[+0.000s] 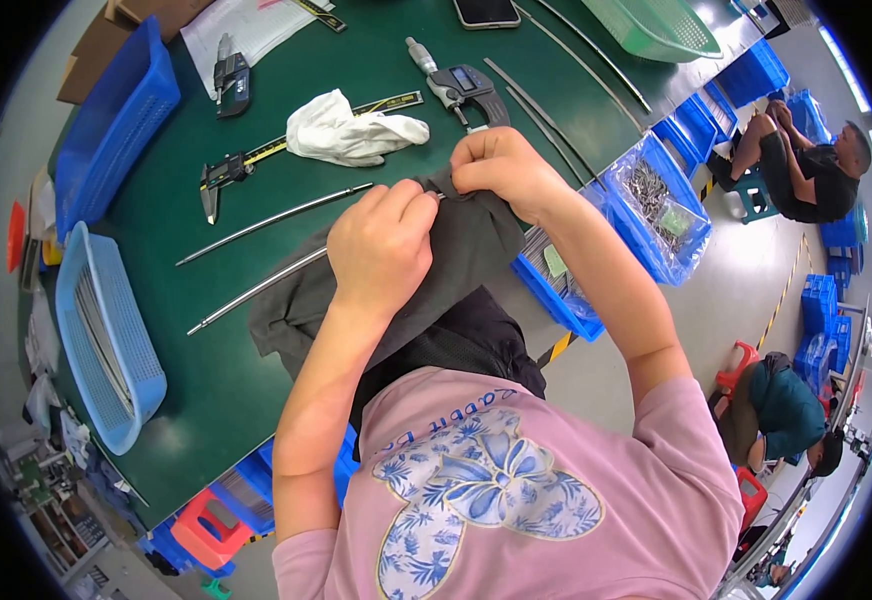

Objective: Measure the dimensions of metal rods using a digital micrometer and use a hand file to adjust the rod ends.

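My left hand (384, 240) is closed around a thin, shiny metal rod (261, 287), which slants down to the left out of my fist. A dark grey cloth (468, 240) drapes below both hands and over the table edge. My right hand (501, 170) pinches a fold of this cloth close to the rod's other end, which the cloth and fingers mostly hide. Another metal rod (274, 222) lies on the green table (186, 380) just beyond. Farther off, a white glove (346, 130) rests on a caliper (226, 172).
A micrometer (461, 88) and thin metal strips (546, 125) lie ahead. Another micrometer (231, 80) sits at the far left. A light blue basket (146, 375) holds long rods at left. A blue bin (691, 250) of small metal parts stands right. Two people (816, 175) sit beyond.
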Tool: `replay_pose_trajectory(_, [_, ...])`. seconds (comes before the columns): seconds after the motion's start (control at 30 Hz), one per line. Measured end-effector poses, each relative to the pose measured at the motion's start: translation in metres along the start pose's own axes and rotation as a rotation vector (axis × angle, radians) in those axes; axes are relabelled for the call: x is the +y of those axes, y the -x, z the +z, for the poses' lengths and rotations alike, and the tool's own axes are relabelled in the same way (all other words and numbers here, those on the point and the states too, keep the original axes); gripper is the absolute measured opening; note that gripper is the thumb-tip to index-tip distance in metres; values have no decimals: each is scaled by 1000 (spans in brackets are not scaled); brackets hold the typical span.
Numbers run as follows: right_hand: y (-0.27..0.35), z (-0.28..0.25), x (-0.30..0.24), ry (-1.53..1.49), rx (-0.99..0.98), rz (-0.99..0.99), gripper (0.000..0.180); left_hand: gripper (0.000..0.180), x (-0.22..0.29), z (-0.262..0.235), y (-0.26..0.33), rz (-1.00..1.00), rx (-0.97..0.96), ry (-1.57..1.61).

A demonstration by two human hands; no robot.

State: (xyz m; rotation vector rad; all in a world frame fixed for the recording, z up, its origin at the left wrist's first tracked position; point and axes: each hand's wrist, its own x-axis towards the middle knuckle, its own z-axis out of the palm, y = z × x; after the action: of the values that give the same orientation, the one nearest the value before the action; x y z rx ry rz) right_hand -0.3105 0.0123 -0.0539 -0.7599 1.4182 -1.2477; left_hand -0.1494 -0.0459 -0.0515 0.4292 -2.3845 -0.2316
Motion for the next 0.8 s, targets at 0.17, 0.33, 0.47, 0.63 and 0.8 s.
replay_pose_trajectory(0.17, [-7,4,6,112,83,-9,11,10,1,2,1,103,57,-7])
replay_pose_trajectory(0.33, [20,1,-15,684,236,-289,16,9,0,-20,9,131,97,61])
replay_pose_trajectory(0.47, [-1,-27,-39,991,593,-305,29,16,2,-45,17,-46,165,239])
replay_pose_trajectory(0.63, [-47,-21,-37,1405,523,-96,43,16,6,-77,30,-241,217,424])
replay_pose_trajectory(0.8, [-50,-20,-46,1403,543,-60,47,14,0,-107,49,-348,247,535])
